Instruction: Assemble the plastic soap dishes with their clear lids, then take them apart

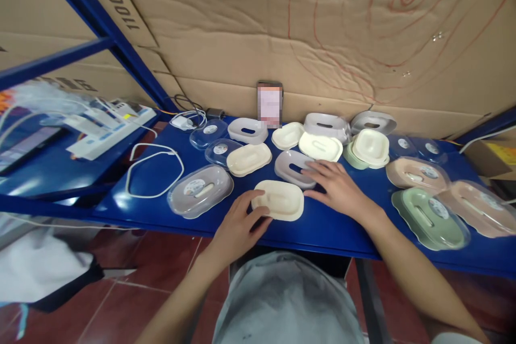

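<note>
My left hand (242, 220) grips the left end of a shallow cream oval dish (284, 201) at the front of the blue table, thumb and fingers on its rim. My right hand (336, 185) is on the right end of a grey oval holder with a slot (288, 164), just behind the cream dish. Its fingers lie over the holder's end and its thumb is at the near edge. Behind stand another cream dish (250, 158), a bright cream dish (320, 147) and a grey slotted holder (246, 131).
At left lies a grey dish under a clear lid (200, 191), beside clear lids (209, 131) and a white cable loop (155, 172). Lidded green (429, 217) and pink dishes (417, 173) sit at right. A phone (270, 105) leans on the cardboard. A power strip (110, 131) is far left.
</note>
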The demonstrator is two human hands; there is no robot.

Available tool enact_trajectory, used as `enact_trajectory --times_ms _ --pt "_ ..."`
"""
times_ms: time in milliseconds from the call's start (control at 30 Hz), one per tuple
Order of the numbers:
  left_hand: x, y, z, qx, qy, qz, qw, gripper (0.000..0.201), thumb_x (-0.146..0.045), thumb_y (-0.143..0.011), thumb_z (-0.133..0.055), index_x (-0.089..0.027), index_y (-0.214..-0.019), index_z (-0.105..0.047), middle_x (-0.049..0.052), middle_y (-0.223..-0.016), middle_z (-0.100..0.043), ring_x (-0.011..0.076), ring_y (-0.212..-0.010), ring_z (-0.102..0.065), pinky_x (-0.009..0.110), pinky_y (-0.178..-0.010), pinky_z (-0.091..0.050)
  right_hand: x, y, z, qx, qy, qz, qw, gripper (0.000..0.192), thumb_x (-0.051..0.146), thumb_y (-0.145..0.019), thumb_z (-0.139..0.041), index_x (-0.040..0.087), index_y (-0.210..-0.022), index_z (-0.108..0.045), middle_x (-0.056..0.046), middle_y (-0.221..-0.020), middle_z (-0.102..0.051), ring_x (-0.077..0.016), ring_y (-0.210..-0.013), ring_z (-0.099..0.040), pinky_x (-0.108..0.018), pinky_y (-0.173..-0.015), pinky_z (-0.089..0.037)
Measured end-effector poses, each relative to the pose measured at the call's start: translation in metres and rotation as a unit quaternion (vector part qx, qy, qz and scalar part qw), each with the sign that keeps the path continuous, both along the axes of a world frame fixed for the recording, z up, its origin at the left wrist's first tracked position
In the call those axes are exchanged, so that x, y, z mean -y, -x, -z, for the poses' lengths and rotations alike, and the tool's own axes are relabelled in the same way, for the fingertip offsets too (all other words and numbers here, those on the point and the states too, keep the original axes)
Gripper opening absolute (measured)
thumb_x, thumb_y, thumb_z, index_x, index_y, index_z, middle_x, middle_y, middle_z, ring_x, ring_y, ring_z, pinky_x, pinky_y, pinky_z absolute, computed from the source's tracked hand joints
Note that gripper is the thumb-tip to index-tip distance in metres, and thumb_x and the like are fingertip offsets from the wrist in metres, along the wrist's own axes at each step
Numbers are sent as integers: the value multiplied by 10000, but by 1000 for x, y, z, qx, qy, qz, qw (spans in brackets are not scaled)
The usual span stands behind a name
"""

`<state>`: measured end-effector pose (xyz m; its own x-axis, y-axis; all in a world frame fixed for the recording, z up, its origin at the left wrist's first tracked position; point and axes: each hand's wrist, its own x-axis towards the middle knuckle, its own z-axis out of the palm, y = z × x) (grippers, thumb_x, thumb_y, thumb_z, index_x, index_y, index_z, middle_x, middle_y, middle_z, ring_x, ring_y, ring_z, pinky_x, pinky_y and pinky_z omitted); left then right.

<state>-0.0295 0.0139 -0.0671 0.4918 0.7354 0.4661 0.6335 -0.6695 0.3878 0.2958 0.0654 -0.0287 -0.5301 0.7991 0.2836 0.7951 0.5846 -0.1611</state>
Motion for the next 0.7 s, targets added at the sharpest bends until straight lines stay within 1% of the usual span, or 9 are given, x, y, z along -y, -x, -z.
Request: enact_trajectory --times_ms 67,133,233,300,367,467,567,633,700 --pt "0 1 1 11 3 0 1000 32 -213 -1039 -660 -227 -1066 -668 137 -1446 -576 302 -1346 -607 488 -1099 -569 0 7 6 -8 7 -9 1000 396 396 -1068 -614 240 -1420 -705 -112 -1500 -673 -400 -1484 -525 -631 -1195 -472" --pt "1 2 2 21 10 0 1000 65 -222 -1042 -665 -231 -1106 -654 135 -1450 -569 302 -1361 -604 496 -1122 -566 1 11 6 -54 18 -21 998 377 354 -1085 -580 235 -1422 -700 -116 -1448 -704 -358 -1452 -573 -595 -1199 -494" --pt "1 2 5 40 25 -19 999 280 -259 -1037 -690 -247 -1308 -617 159 -1556 -491 312 -1394 -592 489 -1124 -579 7 16 -4 -118 40 -74 989 393 351 -1093 -573 251 -1464 -653 -107 -1433 -711 -291 -1370 -646 -524 -1176 -530" --pt "0 2 6 50 26 -43 997 450 -285 -1029 -711 -263 -1452 -558 178 -1667 -375 329 -1430 -565 496 -1127 -579 15 23 -10 -114 53 -122 985 373 342 -1081 -593 251 -1436 -664 -100 -1415 -718 -274 -1359 -648 -497 -1171 -530" --pt "-1 1 7 41 15 -47 998 515 -278 -1032 -708 -277 -1515 -529 175 -1719 -320 347 -1487 -512 531 -1174 -541 23 32 -11 -83 57 -158 982 345 320 -1062 -609 233 -1385 -693 -108 -1395 -720 -272 -1349 -646 -489 -1175 -518" --pt "-1 0 9 11 1 -18 1000 402 -236 -1050 -673 -271 -1445 -608 142 -1659 -455 342 -1548 -445 554 -1238 -476 31 45 -5 -22 38 -175 984 356 324 -1046 -632 200 -1372 -703 -138 -1400 -700 -298 -1342 -630 -512 -1167 -508" --pt "-1 3 2 3 -28 -7 1000 302 -247 -1053 -667 -261 -1354 -674 131 -1562 -576 326 -1497 -512 536 -1198 -505 31 51 1 26 14 -173 984 399 351 -1063 -635 197 -1429 -672 -148 -1378 -698 -311 -1314 -628 -500 -1103 -530" --pt "-7 9 -12 0 -67 -15 998 305 -234 -1062 -637 -257 -1365 -670 137 -1519 -619 309 -1412 -593 524 -1156 -524 29 50 2 29 13 -173 984 394 335 -1072 -625 203 -1442 -662 -144 -1359 -700 -302 -1301 -629 -485 -1087 -526" --pt "-23 19 -33 -14 -97 -42 994 306 -207 -1068 -591 -251 -1361 -670 132 -1478 -660 292 -1349 -638 513 -1145 -513 26 46 -1 13 18 -175 984 383 338 -1075 -624 206 -1431 -667 -143 -1348 -698 -298 -1300 -627 -490 -1109 -503"
